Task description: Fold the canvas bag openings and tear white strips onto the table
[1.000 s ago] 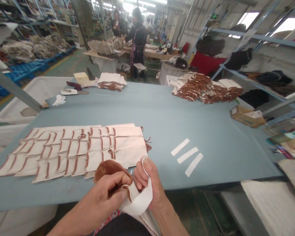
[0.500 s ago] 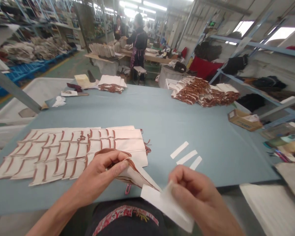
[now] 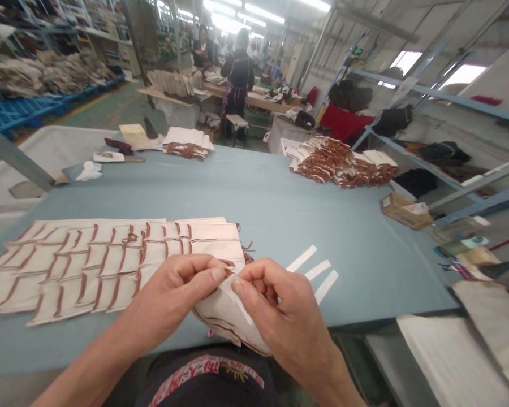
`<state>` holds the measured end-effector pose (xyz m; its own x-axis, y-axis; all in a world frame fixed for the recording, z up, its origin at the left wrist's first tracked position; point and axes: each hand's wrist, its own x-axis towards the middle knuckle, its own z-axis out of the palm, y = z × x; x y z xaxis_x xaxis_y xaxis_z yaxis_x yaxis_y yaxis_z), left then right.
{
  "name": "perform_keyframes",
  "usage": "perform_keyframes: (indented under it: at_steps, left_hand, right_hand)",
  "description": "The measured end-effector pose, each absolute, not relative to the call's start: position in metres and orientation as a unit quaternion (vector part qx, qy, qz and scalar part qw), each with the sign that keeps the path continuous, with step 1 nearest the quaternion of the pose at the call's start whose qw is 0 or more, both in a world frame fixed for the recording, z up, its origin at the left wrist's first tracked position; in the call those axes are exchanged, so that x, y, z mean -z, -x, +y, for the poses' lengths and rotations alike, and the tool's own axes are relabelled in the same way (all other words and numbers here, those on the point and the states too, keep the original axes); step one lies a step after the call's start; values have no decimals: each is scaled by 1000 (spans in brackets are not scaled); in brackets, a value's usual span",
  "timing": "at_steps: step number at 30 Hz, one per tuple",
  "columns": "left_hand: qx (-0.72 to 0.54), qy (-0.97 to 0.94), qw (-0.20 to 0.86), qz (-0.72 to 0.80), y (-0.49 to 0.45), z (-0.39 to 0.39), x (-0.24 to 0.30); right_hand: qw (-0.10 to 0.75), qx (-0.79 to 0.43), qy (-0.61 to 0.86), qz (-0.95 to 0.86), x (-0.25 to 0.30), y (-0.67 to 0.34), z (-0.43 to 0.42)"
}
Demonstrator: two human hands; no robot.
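Brown-edged cream cloth (image 3: 224,308) pinched at its upper edge in left hand (image 3: 186,282) and right hand (image 3: 280,305), over tabletop's (image 3: 258,195) near edge, three white strips (image 3: 318,269) just beyond right hand.

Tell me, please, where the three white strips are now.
In the head view, the three white strips lie on the blue table, just beyond the right hand and right of the laid-out fabric pieces.

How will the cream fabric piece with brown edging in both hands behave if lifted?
The cream fabric piece with brown edging will probably flop: it bows below the left hand and right hand. It looks light, as pinching its upper edge seems enough support. Flat rather than round, it seems unlikely to roll.
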<state>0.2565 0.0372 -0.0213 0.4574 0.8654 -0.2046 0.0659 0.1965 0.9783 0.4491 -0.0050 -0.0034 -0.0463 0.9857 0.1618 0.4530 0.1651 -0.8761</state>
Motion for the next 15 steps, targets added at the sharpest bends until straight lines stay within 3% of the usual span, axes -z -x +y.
perform_keyframes:
  at_steps: [15]
  left_hand:
    - [-304, -517, 671, 436, -263, 35, 31]
  right_hand:
    - [407, -293, 579, -643, 16, -445, -8]
